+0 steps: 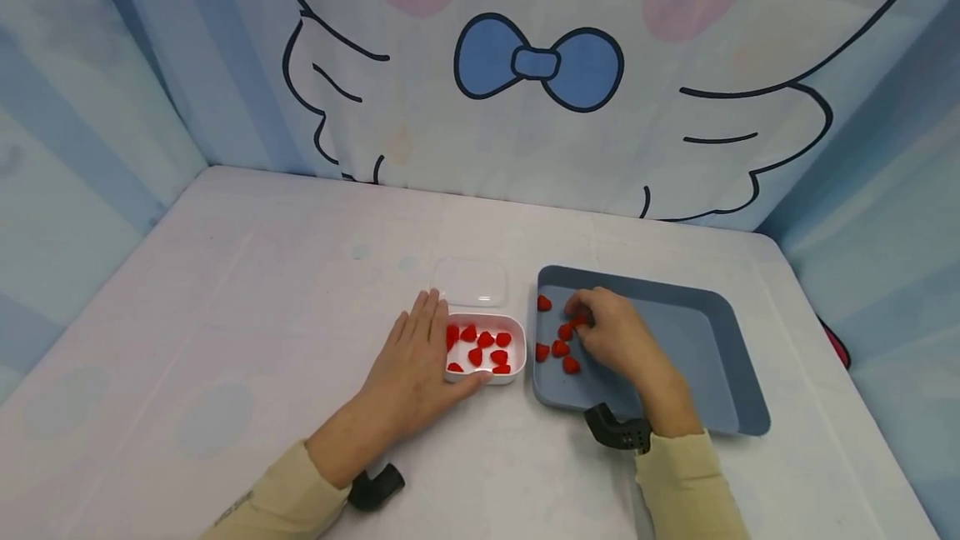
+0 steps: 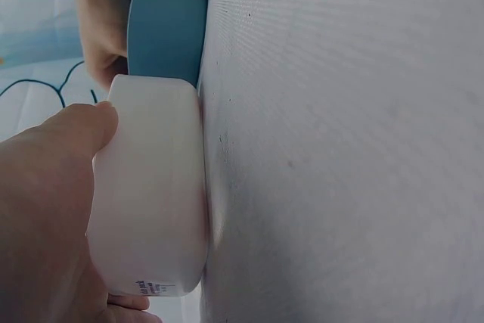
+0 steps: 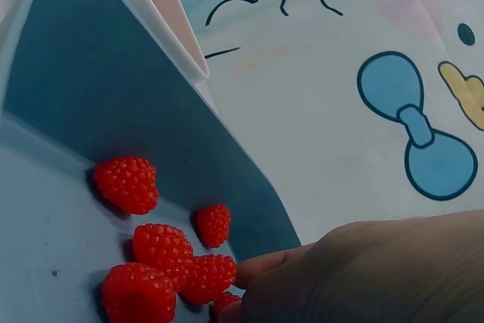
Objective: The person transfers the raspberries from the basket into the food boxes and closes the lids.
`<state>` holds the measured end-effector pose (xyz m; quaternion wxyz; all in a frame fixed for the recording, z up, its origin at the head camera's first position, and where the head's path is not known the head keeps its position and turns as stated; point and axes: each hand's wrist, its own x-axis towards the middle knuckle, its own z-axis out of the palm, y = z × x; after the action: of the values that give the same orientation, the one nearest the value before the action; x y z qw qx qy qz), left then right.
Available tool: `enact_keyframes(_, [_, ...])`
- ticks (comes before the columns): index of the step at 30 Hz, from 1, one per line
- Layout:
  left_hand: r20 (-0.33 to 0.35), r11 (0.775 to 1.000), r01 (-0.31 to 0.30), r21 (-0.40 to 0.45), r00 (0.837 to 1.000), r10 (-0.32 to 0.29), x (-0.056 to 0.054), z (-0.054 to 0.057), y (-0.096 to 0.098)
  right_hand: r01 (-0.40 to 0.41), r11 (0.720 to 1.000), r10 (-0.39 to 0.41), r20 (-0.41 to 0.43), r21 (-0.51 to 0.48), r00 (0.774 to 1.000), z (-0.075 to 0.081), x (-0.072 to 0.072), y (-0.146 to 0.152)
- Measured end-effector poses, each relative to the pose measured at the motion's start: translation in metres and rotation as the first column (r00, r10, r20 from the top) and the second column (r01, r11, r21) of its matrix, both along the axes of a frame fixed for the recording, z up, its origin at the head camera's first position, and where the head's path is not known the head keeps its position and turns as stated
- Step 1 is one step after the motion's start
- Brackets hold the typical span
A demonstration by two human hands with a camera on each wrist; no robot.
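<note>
Along the left side of a small white box point(image 1: 517, 325), my left hand point(image 1: 408, 365) lies with its fingers straight, the thumb at the near rim. Several red raspberries point(image 1: 486, 340) lie in the box. My right hand point(image 1: 618, 336) reaches into the blue-grey tray point(image 1: 697, 357), its thumb and finger curled round a raspberry point(image 3: 227, 304) at the tray's left part. More raspberries point(image 3: 127, 184) lie loose there beside the fingertips. The left wrist view shows the box's white side wall point(image 2: 151, 187) with the left thumb against its edge.
A clear plastic lid point(image 1: 471, 282) lies on the white-covered table point(image 1: 225, 315) just behind the box. The tray's raised wall point(image 3: 113, 58) stands between the raspberries and the box. A printed curtain point(image 1: 420, 132) hangs behind the table.
</note>
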<state>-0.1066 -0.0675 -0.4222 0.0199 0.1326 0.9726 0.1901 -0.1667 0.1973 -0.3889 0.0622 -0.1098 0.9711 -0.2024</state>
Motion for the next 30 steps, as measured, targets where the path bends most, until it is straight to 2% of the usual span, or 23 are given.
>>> enact_keyframes(13, [-0.005, 1.0, 0.003, -0.001, 1.0, -0.003, 0.0, 0.0, 0.0, -0.007, 1.0, 0.007, -0.033, -0.009, 0.999, 0.003, 0.002, 0.002])
enact_keyframes(22, [-0.002, 1.0, 0.002, -0.011, 1.0, -0.002, 0.001, 0.001, 0.0, -0.007, 0.995, -0.004, -0.105, -0.103, 0.994, 0.012, 0.008, 0.0])
enact_keyframes(30, [-0.003, 1.0, 0.0, -0.014, 1.0, 0.0, 0.0, 0.0, 0.0, -0.01, 0.991, -0.004, -0.109, -0.131, 0.994, 0.017, 0.01, -0.005])
